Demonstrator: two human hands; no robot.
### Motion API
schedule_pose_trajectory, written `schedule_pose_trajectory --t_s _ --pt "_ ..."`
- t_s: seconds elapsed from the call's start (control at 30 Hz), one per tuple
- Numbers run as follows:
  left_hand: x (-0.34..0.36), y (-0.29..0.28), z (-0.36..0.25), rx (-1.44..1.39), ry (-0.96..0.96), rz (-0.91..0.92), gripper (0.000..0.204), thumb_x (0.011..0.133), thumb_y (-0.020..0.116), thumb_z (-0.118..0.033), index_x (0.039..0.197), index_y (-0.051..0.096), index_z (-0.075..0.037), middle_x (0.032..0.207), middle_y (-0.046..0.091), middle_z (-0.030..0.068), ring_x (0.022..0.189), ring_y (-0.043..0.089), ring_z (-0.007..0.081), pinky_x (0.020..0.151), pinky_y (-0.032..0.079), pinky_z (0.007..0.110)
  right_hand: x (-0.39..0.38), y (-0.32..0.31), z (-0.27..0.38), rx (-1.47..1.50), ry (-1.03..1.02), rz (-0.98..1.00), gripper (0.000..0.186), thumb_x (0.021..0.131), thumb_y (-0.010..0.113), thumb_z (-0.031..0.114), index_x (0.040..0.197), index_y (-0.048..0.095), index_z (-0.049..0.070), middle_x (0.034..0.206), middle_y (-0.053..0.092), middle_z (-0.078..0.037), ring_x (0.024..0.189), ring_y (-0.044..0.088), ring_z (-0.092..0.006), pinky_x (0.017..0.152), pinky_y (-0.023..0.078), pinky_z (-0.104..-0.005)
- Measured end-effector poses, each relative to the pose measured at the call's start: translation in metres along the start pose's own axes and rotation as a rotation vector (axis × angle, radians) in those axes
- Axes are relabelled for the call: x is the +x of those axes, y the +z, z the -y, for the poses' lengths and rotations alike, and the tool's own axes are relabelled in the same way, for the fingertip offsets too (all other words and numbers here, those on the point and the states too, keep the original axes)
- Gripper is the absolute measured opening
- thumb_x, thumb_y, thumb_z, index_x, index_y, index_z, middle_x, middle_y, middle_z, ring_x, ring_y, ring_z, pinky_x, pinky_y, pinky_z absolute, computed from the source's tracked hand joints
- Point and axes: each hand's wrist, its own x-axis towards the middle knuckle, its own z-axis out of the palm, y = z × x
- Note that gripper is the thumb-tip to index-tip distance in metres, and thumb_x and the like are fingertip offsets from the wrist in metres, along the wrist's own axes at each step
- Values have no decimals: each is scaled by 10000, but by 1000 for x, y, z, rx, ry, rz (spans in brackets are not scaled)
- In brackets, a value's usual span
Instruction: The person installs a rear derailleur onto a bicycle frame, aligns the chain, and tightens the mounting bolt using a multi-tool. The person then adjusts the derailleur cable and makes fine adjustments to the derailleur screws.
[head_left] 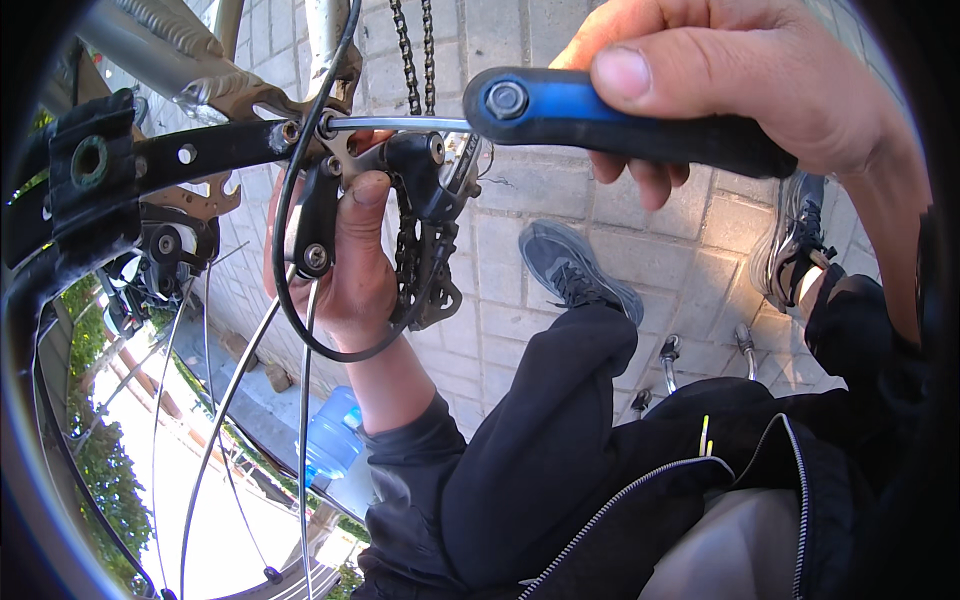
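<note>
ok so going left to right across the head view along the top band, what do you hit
black frame clamp → left hand on the rear derailleur → silver hex key shaft → blue and black tool handle → right hand closed on that handle

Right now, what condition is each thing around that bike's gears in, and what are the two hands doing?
Left hand: gripping the rear derailleur from behind, thumb up.
Right hand: closed around the tool's handle.
Blue-and-black folding tool: one key folded out, its tip at the bolt on the frame.
Rear derailleur: mounted, hanging down.
Chain: threaded through the derailleur cage.
Black cable: looped loosely below the derailleur.
Blue bottle: on the ground.
</note>
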Motion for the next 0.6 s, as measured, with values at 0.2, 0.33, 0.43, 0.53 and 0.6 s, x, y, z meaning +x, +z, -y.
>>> schedule_pose_trajectory --t_s 0.2,0.33,0.43,0.53,0.6 --pt "-3 -7 0 38 2 -7 304 867 675 5 1156 619 79 1063 683 212 954 665 280 922 508 416 5 -2 4 -19 -31 16 398 915 650 332 1037 642 -47 773 657 -75 577 608 -116 507 485 -216" --pt "1 1 1 41 7 9 315 887 642 7 1188 593 84 1066 674 248 959 670 321 943 504 453 -1 2 1 -15 -5 -4 380 933 625 327 1002 657 -45 761 660 -77 566 610 -119 505 490 -218" --pt "-2 -5 1 38 13 -1 312 890 643 -6 1184 592 86 1072 670 257 968 669 327 957 497 467 7 2 3 -13 1 31 374 947 606 324 976 668 -43 752 663 -79 558 612 -122 504 494 -220" --pt "2 0 1 -39 44 32 312 890 651 -21 1177 595 87 1075 669 258 974 667 326 957 498 476 3 1 0 -4 7 10 374 961 587 321 950 680 -41 742 665 -80 549 614 -125 503 497 -222" --pt "3 2 0 -63 49 33 314 890 655 -29 1176 596 86 1074 669 258 975 667 325 955 500 480 2 1 0 7 26 14 378 970 574 319 933 687 -40 736 667 -81 543 615 -126 502 500 -223"
